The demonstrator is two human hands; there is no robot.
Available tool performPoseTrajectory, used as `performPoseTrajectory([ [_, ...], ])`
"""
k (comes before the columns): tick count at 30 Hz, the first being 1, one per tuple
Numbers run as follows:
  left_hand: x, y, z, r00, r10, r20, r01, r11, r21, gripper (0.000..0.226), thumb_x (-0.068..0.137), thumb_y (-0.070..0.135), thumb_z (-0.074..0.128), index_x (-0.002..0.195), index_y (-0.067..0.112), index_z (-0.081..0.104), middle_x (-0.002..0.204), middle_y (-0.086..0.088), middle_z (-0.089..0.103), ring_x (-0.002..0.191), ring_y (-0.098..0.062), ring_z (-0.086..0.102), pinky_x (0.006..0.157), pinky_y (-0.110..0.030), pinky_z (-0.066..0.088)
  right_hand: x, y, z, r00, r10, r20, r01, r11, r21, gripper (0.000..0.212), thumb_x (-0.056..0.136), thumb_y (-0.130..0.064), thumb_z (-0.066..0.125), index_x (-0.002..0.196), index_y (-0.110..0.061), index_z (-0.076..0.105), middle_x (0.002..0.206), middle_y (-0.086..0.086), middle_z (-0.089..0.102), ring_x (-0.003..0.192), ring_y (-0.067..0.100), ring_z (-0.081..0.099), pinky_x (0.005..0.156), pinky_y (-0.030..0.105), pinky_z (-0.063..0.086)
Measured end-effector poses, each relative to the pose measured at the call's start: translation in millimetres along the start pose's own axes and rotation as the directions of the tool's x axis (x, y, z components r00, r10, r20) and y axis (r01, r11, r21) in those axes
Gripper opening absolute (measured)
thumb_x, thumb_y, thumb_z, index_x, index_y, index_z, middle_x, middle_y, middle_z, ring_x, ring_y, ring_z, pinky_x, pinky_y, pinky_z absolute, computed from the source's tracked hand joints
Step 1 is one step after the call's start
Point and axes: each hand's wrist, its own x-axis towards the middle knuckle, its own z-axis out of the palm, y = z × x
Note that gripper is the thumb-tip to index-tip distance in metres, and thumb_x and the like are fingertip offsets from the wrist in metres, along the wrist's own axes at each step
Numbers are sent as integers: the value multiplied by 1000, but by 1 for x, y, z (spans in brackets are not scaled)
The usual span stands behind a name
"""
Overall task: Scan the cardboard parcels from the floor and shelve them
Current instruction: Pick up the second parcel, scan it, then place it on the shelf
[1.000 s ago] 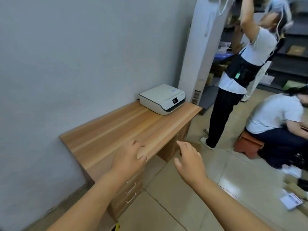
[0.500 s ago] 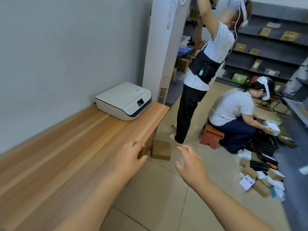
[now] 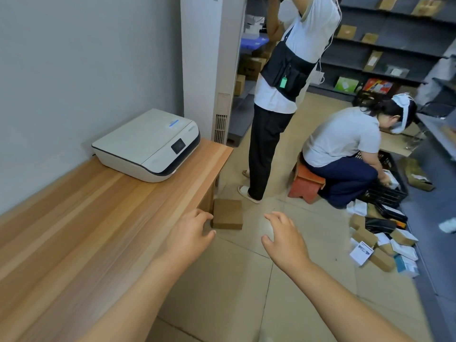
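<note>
- Both hands are empty: the left hand [image 3: 191, 234] and the right hand [image 3: 283, 239] reach forward at lower centre of the frame, fingers spread and loosely curled, holding nothing
- The nearest cardboard parcel [image 3: 227, 214] lies flat on the tiled floor at centre frame, just beside the end panel of the wooden desk [image 3: 81, 230], a little beyond the left hand's fingertips
- It looks like a small, plain brown box with square corners and unbroken faces; I judge it stiff and probably light, its matte board not slippery
- A sensible hold is across the two long sides, thumb on one and fingers on the other; the side against the desk may need sliding clear first
- More parcels lie in a loose heap [image 3: 385, 245] at right of frame, mixed with white packets, near a crouching person
- Dark shelving [image 3: 385, 43] at upper right already carries several boxes
- No scanner shows in either hand
- A printer [image 3: 148, 144] sits on the desk at centre left
</note>
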Motion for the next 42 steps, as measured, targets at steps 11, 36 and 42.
performPoseTrajectory([
  [11,148,69,73,991,-117,-60,118,993,13,43,83,32,61,124,25,53,124,6,51,106,-12,53,86,-28,49,163,126,-27,992,-89,86,91,996,-18,50,88,-21,48,137,-19,38,140,0,38,129,18,34,101,32,33],
  [36,444,7,165,942,-336,4,335,941,-47,42,81,29,63,122,25,56,119,6,56,101,-12,56,82,-29,52,478,186,13,967,-118,228,125,992,-16,49,89,-21,50,137,-18,40,141,0,38,130,16,35,103,31,37],
  [42,494,-1,185,926,-372,67,376,924,-62,40,81,28,64,121,23,56,121,4,55,94,-11,53,81,-27,47,528,199,25,954,-124,273,129,992,1,49,88,-21,52,135,-17,42,138,0,41,127,17,39,101,30,37],
])
